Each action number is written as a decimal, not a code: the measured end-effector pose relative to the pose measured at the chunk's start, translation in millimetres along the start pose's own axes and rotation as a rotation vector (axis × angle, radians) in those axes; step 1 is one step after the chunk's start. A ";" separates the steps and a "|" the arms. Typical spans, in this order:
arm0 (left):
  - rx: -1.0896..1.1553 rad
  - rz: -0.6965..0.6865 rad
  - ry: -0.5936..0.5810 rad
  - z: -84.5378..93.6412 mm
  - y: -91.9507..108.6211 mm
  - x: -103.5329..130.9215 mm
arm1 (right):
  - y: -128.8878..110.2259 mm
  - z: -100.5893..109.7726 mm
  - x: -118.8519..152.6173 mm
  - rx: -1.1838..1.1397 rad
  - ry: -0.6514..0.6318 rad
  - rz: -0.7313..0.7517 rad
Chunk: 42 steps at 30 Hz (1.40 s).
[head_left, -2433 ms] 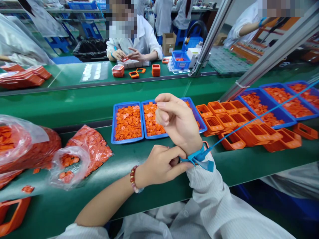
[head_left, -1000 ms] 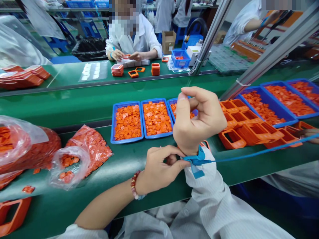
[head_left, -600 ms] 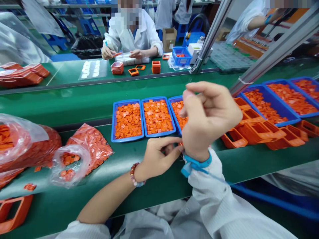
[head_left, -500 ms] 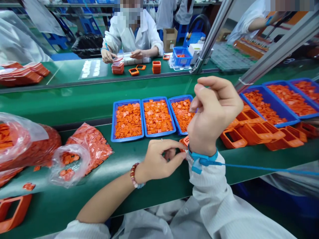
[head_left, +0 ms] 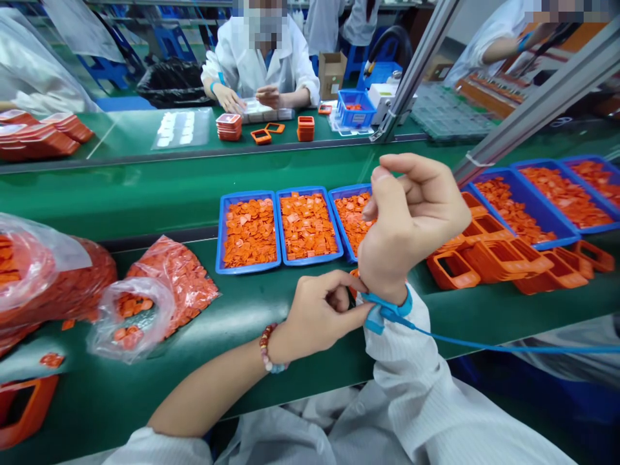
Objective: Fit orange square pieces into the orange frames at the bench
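My left hand (head_left: 314,320) is closed in a pinch at the blue wrist strap (head_left: 387,310) on my right wrist. Its thumb and forefinger meet the strap's band, and a blue cord runs off to the right. Raised above the bench, my right hand (head_left: 411,219) has its fingers curled in and shows nothing in them. Behind my wrist, a bit of an orange part (head_left: 353,281) shows, mostly hidden. Beyond my hands are blue trays (head_left: 278,242) filled with small orange pieces; my right hand partly covers one tray.
Orange frames (head_left: 498,255) are stacked at right, beside further blue trays (head_left: 537,244). At left lie clear bags (head_left: 181,284) of orange pieces and a loose orange frame (head_left: 41,403). A metal post (head_left: 523,106) slants across the right. A co-worker (head_left: 266,61) sits opposite.
My left hand has moved right and closed onto the wrist strap. My right hand has shifted slightly left and down. The co-worker's hand has left the orange stack.
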<state>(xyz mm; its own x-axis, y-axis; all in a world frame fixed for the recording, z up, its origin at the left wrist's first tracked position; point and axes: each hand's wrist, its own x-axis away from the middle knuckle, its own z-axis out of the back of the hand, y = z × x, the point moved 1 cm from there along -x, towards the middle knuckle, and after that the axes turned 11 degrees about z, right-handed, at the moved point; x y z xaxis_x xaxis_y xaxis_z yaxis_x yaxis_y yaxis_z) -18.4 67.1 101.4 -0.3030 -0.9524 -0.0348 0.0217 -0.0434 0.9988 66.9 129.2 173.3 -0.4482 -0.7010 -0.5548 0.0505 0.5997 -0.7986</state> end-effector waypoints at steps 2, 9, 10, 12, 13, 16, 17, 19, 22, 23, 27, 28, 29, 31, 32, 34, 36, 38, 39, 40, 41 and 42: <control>0.056 0.006 -0.055 3.1 -4.3 -4.4 | 0.7 0.7 0.7 -0.114 -0.070 -0.094; -0.027 -0.073 -0.182 11.5 -18.8 -20.7 | -8.2 -0.2 -0.1 -0.197 -0.102 -0.079; -0.050 -0.036 -0.247 9.7 -20.6 -20.5 | -9.6 -1.0 0.1 -0.199 -0.121 -0.076; -0.059 0.044 -0.355 4.2 -24.1 -17.9 | -11.4 -2.5 0.9 -0.212 -0.175 -0.125; -0.039 0.066 -0.382 1.2 -25.6 -16.0 | -11.9 -3.1 1.4 -0.218 -0.200 -0.166; 0.062 0.075 -0.393 -5.6 -28.9 -11.0 | -12.5 -4.2 2.7 -0.254 -0.255 -0.285; 0.088 0.076 -0.389 -6.7 -29.9 -10.0 | -12.4 -4.5 2.9 -0.274 -0.263 -0.310; 0.134 0.083 -0.381 -7.8 -32.3 -9.3 | -11.6 -5.3 3.0 -0.314 -0.271 -0.330; 0.209 0.070 -0.336 -8.1 -34.8 -9.6 | -8.1 -8.6 3.6 -0.370 -0.300 -0.329; 0.243 0.064 -0.329 -8.1 -34.3 -9.7 | -6.1 -10.6 4.2 -0.401 -0.322 -0.344; 0.300 0.028 -0.291 -5.5 -21.6 -8.8 | 5.1 -25.0 11.3 -0.660 -0.490 -0.538; 0.283 0.010 -0.263 -3.9 -16.4 -8.4 | 7.9 -29.2 13.9 -0.725 -0.534 -0.593; 0.263 -0.007 -0.233 -2.2 -11.3 -8.1 | 10.3 -32.8 16.4 -0.769 -0.569 -0.632; 0.235 -0.012 -0.207 0.3 -3.3 -7.7 | 13.9 -37.2 20.2 -0.774 -0.586 -0.633; 0.227 0.005 -0.210 1.0 -1.1 -7.7 | 14.7 -37.7 20.9 -0.739 -0.576 -0.591; 0.209 0.057 -0.217 1.8 -0.7 -7.9 | 14.1 -34.8 20.0 -0.617 -0.534 -0.452; 0.198 0.081 -0.204 2.5 -4.3 -8.5 | 10.6 -28.0 16.6 -0.472 -0.471 -0.291; 0.178 0.045 -0.187 4.0 -9.3 -9.3 | 5.3 -18.6 12.4 -0.321 -0.418 -0.158; 0.155 0.008 -0.180 5.2 -11.4 -9.6 | 2.3 -13.1 10.4 -0.242 -0.401 -0.095; 0.118 -0.030 -0.171 6.6 -12.7 -10.0 | -0.7 -6.9 8.7 -0.158 -0.394 -0.025; 0.070 -0.065 -0.158 8.4 -13.1 -10.4 | -3.5 0.1 7.2 -0.065 -0.389 0.063; 0.020 -0.090 -0.138 10.4 -12.5 -10.8 | -5.8 8.1 6.0 0.038 -0.385 0.174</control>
<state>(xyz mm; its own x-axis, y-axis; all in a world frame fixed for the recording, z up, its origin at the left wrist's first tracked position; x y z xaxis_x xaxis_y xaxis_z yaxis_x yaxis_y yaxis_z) -25.3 81.1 89.7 -0.4311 -0.8942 -0.1206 -0.0299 -0.1194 0.9924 71.2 118.3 172.8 -0.0645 -0.6879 -0.7229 0.1318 0.7122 -0.6895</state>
